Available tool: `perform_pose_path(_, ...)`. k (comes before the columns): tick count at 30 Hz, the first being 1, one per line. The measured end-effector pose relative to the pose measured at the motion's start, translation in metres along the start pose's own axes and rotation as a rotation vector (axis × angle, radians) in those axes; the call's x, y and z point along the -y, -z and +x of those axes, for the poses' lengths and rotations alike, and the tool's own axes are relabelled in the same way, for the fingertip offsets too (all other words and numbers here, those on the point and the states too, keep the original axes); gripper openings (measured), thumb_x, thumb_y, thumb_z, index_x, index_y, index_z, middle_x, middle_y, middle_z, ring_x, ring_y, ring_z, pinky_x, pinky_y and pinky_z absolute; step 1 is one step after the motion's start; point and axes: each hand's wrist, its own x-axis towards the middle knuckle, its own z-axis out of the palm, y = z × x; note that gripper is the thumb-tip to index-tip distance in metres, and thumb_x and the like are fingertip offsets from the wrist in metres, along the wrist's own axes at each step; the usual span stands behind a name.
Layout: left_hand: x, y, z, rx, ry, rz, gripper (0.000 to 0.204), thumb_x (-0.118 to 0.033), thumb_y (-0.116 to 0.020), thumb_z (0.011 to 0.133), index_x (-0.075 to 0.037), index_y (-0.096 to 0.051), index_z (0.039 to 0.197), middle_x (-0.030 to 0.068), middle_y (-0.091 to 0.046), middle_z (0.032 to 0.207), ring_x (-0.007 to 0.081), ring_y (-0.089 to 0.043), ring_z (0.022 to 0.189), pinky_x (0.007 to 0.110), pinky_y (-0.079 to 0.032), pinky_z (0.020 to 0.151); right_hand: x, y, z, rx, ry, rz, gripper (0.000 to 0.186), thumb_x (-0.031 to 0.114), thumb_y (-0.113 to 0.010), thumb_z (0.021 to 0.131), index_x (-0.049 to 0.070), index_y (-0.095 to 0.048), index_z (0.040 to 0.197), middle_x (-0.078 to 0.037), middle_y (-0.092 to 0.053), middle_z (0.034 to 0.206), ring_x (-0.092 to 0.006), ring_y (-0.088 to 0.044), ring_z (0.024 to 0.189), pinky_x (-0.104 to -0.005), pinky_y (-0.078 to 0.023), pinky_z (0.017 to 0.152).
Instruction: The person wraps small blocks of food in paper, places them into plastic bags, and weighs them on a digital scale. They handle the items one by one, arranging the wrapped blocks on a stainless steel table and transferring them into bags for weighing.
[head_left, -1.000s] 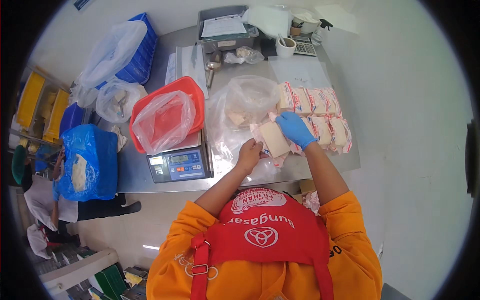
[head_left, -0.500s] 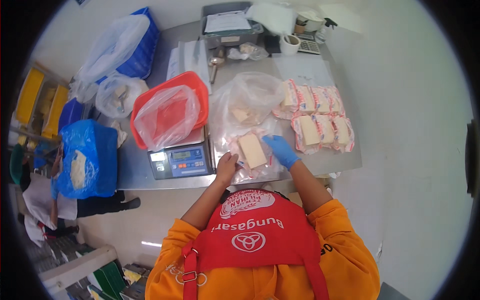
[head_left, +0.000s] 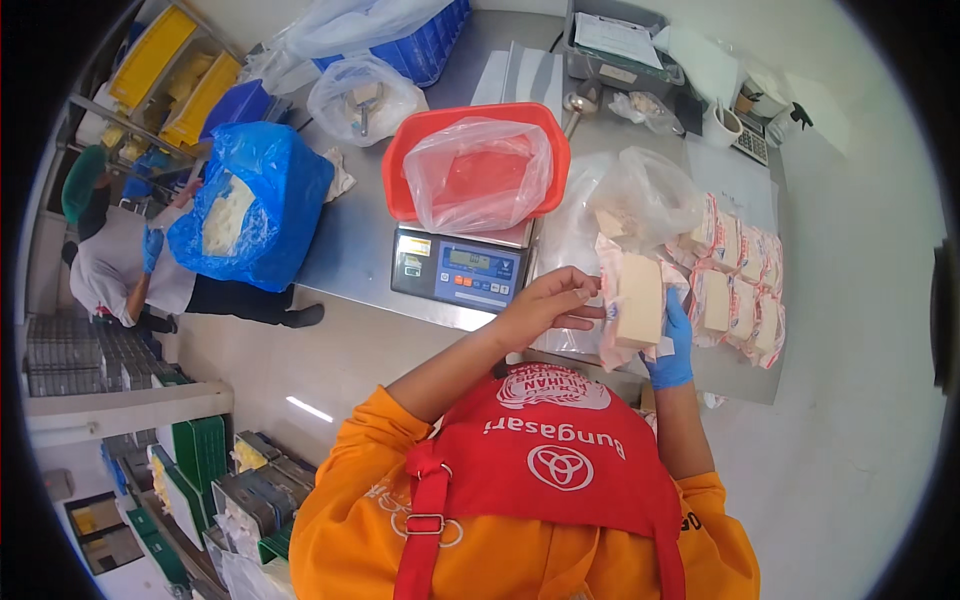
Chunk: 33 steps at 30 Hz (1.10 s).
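Observation:
A pale rectangular block (head_left: 640,302) rests in its opened red-and-white wrapper (head_left: 610,285), lifted just above the table's near edge. My right hand (head_left: 673,345), in a blue glove, holds it from the right and beneath; part of that hand is hidden behind the block. My bare left hand (head_left: 548,308) is at the wrapper's left side with its fingers spread, the tips at or close to the paper. Just beyond is a clear plastic bag (head_left: 655,195) with pale pieces inside. To the right, several similar blocks (head_left: 741,305) lie in two rows on opened wrappers.
A digital scale (head_left: 465,268) left of my hands carries a red tub (head_left: 560,150) lined with clear plastic. Farther left stands a blue bag (head_left: 290,200) of pale material. A metal scoop (head_left: 578,105) lies behind the tub. A co-worker (head_left: 125,250) stands beyond the table's left end.
The block and wrapper have risen from the table in my right hand. My left hand has loosened from the wrapper's edge and its fingers have spread. The view has turned left.

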Motion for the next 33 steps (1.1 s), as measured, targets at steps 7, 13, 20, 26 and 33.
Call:
perform_pose_path(7, -0.129, 0.045, -0.044, -0.597, -0.962, 1.328, 0.024, -0.014, -0.065, 0.090, -0.005, -0.065, 0.112, 0.0139, -0.064, 0.121, 0.0281, -0.064, 0.113, 0.042, -0.051, 0.093, -0.011, -0.067, 0.025, 0.264, 0.039, -0.114, 0.043, 0.029, -0.048, 0.105, 0.003, -0.050, 0.139, -0.013, -0.061, 0.130, -0.0248, -0.064, 0.113, -0.0394, -0.054, 0.095)
perform_pose_path(13, -0.172, 0.126, -0.036, -0.640, -0.237, 1.739, 0.047, -0.010, -0.066, 0.080, -0.008, -0.060, 0.126, 0.0224, -0.052, 0.138, 0.0427, -0.057, 0.118, 0.047, -0.047, 0.099, -0.047, -0.158, 0.112, 0.360, -0.341, 0.139, 0.039, 0.028, -0.053, 0.102, 0.002, -0.055, 0.131, -0.014, -0.066, 0.121, -0.0278, -0.069, 0.102, -0.0407, -0.058, 0.089)
perform_pose_path(20, -0.156, 0.063, -0.051, -0.567, -0.579, 1.609, 0.075, -0.001, -0.063, 0.073, -0.003, -0.040, 0.144, 0.0258, -0.032, 0.155, 0.0453, -0.051, 0.126, 0.045, -0.048, 0.101, -0.069, -0.214, 0.164, -0.015, -0.088, -0.118, 0.029, 0.023, -0.056, 0.100, 0.003, -0.060, 0.120, -0.012, -0.069, 0.107, -0.0264, -0.069, 0.096, -0.0414, -0.058, 0.083)
perform_pose_path(26, -0.162, 0.036, -0.051, -0.737, -0.590, 1.427, 0.084, 0.001, -0.062, 0.074, 0.005, -0.027, 0.150, 0.0309, -0.042, 0.146, 0.0440, -0.052, 0.127, 0.044, -0.046, 0.101, -0.045, -0.238, 0.169, 0.159, 0.251, -0.522, 0.032, 0.027, -0.058, 0.098, 0.002, -0.062, 0.117, -0.011, -0.067, 0.099, -0.0236, -0.065, 0.090, -0.0372, -0.053, 0.080)
perform_pose_path(33, -0.160, 0.034, -0.046, -0.652, -0.627, 1.374, 0.086, -0.003, -0.065, 0.076, 0.004, -0.027, 0.153, 0.0304, -0.047, 0.144, 0.0407, -0.051, 0.130, 0.040, -0.042, 0.106, 0.000, -0.261, 0.104, 0.222, 0.856, -1.444, 0.038, 0.031, -0.058, 0.095, -0.004, -0.063, 0.108, -0.021, -0.067, 0.093, -0.0370, -0.063, 0.084, -0.0429, -0.049, 0.079)
